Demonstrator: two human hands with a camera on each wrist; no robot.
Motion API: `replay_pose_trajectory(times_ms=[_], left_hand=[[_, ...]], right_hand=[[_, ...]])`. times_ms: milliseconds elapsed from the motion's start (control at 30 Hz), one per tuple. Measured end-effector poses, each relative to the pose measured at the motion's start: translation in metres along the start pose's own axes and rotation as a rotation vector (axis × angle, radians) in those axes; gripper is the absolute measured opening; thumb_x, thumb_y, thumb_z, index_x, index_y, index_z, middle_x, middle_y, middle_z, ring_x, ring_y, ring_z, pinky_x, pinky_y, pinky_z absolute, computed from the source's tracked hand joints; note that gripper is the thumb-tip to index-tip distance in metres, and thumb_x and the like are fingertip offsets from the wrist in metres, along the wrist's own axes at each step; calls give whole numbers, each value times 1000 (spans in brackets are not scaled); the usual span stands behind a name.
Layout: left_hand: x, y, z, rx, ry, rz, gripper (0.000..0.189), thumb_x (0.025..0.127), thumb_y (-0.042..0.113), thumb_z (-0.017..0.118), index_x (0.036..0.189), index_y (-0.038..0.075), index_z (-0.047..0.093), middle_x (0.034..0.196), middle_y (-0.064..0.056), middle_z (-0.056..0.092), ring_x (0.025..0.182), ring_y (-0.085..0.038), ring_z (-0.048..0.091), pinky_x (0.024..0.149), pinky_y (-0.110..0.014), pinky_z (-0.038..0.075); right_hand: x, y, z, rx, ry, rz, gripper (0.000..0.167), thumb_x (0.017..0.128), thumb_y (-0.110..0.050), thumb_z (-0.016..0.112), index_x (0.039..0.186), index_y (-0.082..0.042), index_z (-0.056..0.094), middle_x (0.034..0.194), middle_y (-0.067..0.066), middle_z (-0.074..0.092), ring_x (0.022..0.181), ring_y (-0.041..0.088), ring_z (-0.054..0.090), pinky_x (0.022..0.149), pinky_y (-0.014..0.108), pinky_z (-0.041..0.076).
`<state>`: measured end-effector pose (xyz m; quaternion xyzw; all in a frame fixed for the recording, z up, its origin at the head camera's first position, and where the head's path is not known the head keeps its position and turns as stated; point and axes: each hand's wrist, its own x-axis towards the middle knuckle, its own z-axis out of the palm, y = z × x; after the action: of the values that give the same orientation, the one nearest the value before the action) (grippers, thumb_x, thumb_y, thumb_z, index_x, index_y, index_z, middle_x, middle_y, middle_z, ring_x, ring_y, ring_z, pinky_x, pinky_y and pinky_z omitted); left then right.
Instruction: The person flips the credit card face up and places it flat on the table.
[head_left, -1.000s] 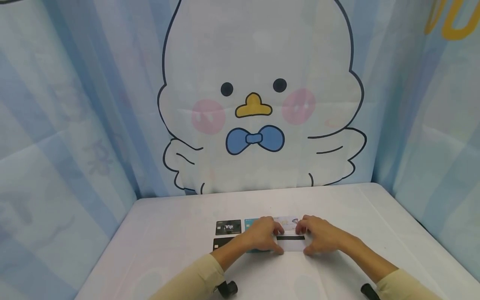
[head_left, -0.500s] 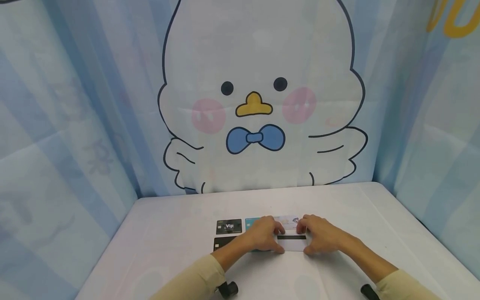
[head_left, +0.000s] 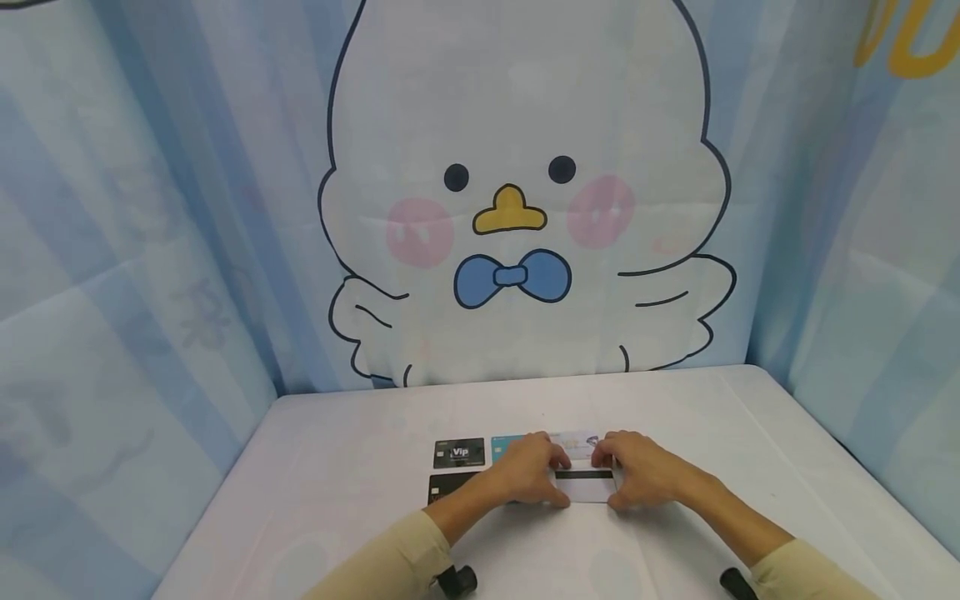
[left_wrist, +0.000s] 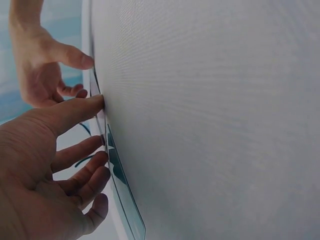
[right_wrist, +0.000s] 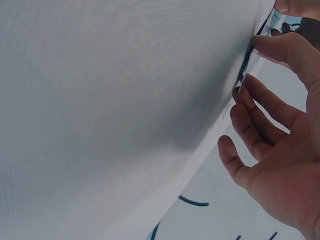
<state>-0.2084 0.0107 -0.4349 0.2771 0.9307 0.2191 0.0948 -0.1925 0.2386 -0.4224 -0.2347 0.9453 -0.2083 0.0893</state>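
Observation:
In the head view a white card with a black magnetic stripe (head_left: 583, 490) lies low at the table surface, its long side facing the person. My left hand (head_left: 527, 471) grips its left end, thumb at the near edge and fingers at the far edge. At the opposite end my right hand (head_left: 647, 471) holds it the same way; the right wrist view shows thumb and fingers at the card's edge (right_wrist: 245, 65). A teal card (left_wrist: 125, 195) sits beside the left fingers in the left wrist view, mostly hidden under that hand in the head view.
Left of the hands lie a dark Vip card (head_left: 459, 452) and a black card (head_left: 450, 483), partly behind the left forearm. Beyond the hands are a blue card (head_left: 504, 447) and a pale printed card (head_left: 576, 444). A printed curtain (head_left: 510, 333) stands behind the white table (head_left: 337, 483).

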Motion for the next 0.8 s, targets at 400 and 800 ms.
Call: replay_pose_trajectory(times_ms=[400,800], left_hand=[[-1,-2,-1,42,-10,14,47,77,35,93,119,22,76,101,7,64,92,-7,51,85,-28,46],[-6,-7,-5,-31,37,61,51,73,34,96,118,19,77,99,9,66,91,-5,53,87,-26,47]], right_hand=[[-2,3,0,14,17,23,45,69,-21,93,108,-18,70,100,-6,63,96,17,53,91,46,46],[-5,5,-3,-15,59,-45,46,70,-26,93,110,-20,71,105,-8,63,96,16,53,85,40,46]])
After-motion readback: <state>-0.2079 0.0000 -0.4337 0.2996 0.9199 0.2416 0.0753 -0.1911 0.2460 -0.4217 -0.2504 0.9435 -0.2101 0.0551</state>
